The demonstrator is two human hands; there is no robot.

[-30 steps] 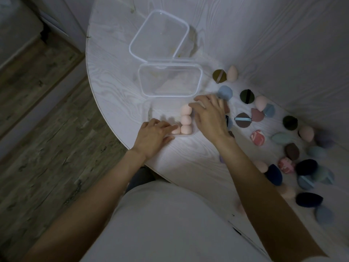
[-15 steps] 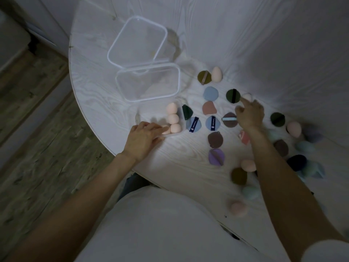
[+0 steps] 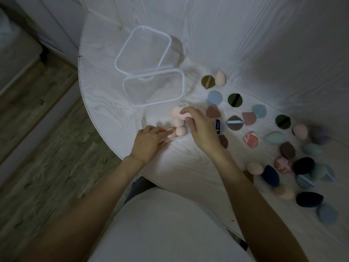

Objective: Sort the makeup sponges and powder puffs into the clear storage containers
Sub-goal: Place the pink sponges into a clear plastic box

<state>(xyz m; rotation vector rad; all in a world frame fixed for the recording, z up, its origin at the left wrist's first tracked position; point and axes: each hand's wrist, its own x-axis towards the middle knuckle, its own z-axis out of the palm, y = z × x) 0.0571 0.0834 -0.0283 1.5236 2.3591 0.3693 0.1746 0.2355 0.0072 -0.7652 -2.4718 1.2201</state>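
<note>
A small clear container [image 3: 144, 123] near the table's front edge holds a row of pink sponges [image 3: 180, 131]. My left hand [image 3: 150, 141] grips its near side, fingers lying over one sponge. My right hand [image 3: 201, 129] holds another pink sponge [image 3: 176, 112] at the far end of that row, fingertips curled over it. Two larger clear containers stand behind, the nearer [image 3: 156, 104] and the farther [image 3: 116, 63], and both look empty. Several powder puffs and sponges lie scattered to the right, among them an olive puff [image 3: 208, 81], a blue puff [image 3: 214, 97] and a marbled pink sponge [image 3: 251, 138].
The round white table [image 3: 105, 114] curves off to the left above a wooden floor [image 3: 37, 129]. A white wall [image 3: 264, 44] rises right behind the scattered pieces. Dark blue sponges [image 3: 308, 199] and a peach one [image 3: 283, 192] lie near the right front edge.
My right hand reached out to the right among the puffs, then came back to the small container with a pink sponge. My left hand stayed on the container.
</note>
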